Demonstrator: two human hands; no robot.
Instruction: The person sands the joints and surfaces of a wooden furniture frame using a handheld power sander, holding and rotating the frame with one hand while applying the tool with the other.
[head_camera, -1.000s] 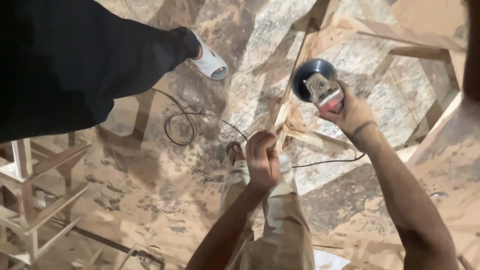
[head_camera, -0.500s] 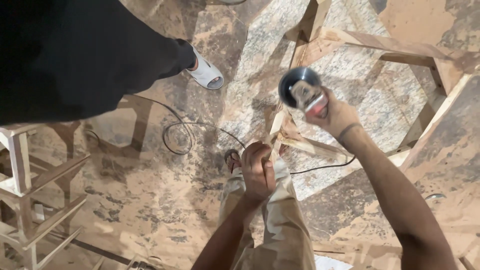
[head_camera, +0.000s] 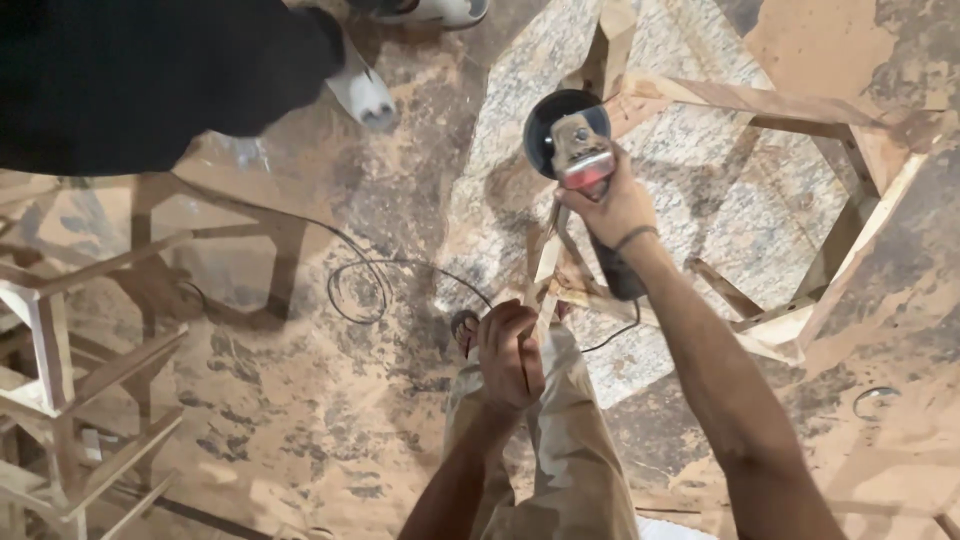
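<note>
right hand: the right hand (head_camera: 612, 205) sits at upper centre of the frame, fingers wrapped tight around the body of an angle grinder (head_camera: 575, 150); its dark round disc guard points toward the top of the frame
left hand: the left hand (head_camera: 508, 355) is at lower centre, clenched in a fist around a thin wooden stick (head_camera: 545, 275) that runs up toward the grinder
cable: a black cable (head_camera: 360, 285) loops on the floor at centre left and trails toward the grinder's rear end
floor: the dusty floor (head_camera: 300, 430) is coated in sawdust
frame: a wooden frame (head_camera: 860, 250) lies at the right
other person: a dark trouser leg (head_camera: 150, 80) and a white shoe (head_camera: 362, 95) fill the upper left
stools: pale wooden stools (head_camera: 60, 390) stand at the lower left
</note>
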